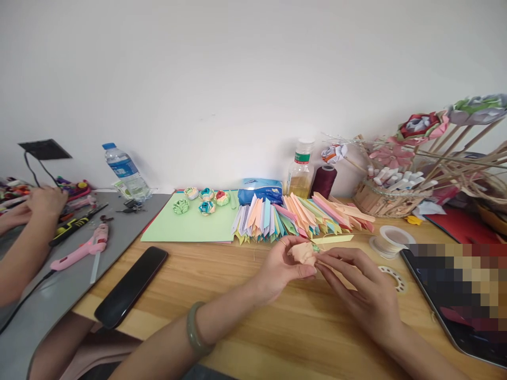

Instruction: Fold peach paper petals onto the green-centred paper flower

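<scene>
My left hand [282, 266] pinches a small folded peach paper piece [304, 253] between thumb and fingers above the wooden table [245, 316]. A green bangle sits on that wrist. My right hand [362, 287] meets the same peach piece from the right, its fingertips closed on the paper's edge. Just behind my hands lies a fanned row of folded coloured paper strips [293, 216].
A black phone [131, 285] lies left of my hands, a tablet [455, 295] at the right. Paper rosettes [206, 200] rest on a green sheet [190, 227]. Behind stand a water bottle [125, 171], thread spool [324, 181], flower basket [390, 200]. Another person's hands [41, 203] work at far left near a pink glue gun [85, 248].
</scene>
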Action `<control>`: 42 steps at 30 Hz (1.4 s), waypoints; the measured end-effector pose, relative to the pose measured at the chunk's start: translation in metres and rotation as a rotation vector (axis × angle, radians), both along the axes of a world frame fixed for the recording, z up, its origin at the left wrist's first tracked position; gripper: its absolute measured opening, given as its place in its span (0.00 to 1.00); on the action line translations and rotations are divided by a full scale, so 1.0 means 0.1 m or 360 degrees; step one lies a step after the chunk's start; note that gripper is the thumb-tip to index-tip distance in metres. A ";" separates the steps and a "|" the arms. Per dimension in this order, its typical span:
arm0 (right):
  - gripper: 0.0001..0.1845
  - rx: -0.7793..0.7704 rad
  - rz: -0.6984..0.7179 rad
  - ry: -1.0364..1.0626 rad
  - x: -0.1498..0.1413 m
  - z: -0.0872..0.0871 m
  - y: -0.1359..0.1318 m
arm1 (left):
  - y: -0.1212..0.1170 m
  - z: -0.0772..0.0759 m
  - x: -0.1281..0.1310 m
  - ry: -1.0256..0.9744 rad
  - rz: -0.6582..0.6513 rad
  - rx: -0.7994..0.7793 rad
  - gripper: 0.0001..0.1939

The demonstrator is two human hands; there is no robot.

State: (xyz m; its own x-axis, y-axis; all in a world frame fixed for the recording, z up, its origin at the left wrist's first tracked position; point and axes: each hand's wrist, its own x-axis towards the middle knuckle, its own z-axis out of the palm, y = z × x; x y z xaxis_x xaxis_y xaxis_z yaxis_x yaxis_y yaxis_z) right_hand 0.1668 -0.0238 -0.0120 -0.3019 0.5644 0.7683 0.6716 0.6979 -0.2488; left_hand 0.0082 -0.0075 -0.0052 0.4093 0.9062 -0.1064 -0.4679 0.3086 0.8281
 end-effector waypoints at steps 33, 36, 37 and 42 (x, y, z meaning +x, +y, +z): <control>0.15 0.0041 -0.0060 -0.0013 0.00 0.01 -0.03 | 0.00 -0.06 -0.02 0.0349 0.0051 0.0226 0.25; 0.12 -0.0121 0.0036 0.0130 -0.02 0.05 -0.03 | 0.01 -0.07 -0.03 0.0334 0.0060 0.0258 0.25; 0.12 -0.0173 0.0031 0.0180 -0.03 0.06 -0.02 | 0.01 -0.07 -0.03 0.0328 0.0053 0.0260 0.25; 0.14 -0.0319 0.0050 0.0268 -0.04 0.05 -0.01 | 0.01 -0.06 -0.04 0.0331 0.0035 0.0264 0.24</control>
